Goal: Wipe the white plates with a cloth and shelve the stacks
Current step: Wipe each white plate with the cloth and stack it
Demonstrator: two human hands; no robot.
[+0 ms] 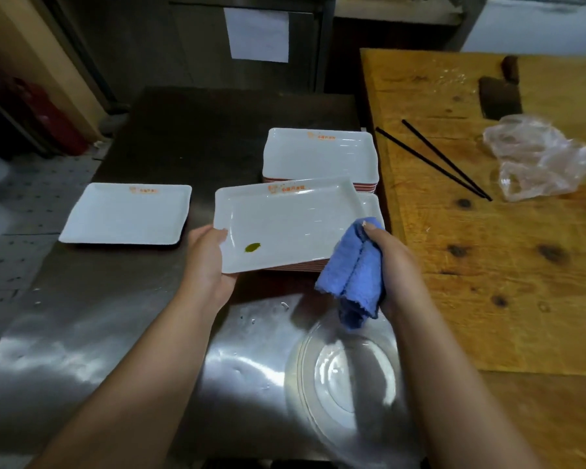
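My left hand [206,262] grips the near left corner of a white rectangular plate [285,225], lifted over a low stack [372,208] of the same plates. A small green speck [252,247] lies on the held plate. My right hand [391,262] holds a folded blue cloth [351,275] at the plate's right edge. A second stack of white plates [318,157] stands behind. A single white plate [126,214] lies to the left on the steel counter [99,316].
A clear glass bowl [345,377] sits on the counter near my right forearm. To the right is a wooden board [487,265] with black chopsticks [433,160], a cleaver [499,96] and crumpled clear plastic [535,157]. A steel cabinet with a paper sheet [256,33] stands behind.
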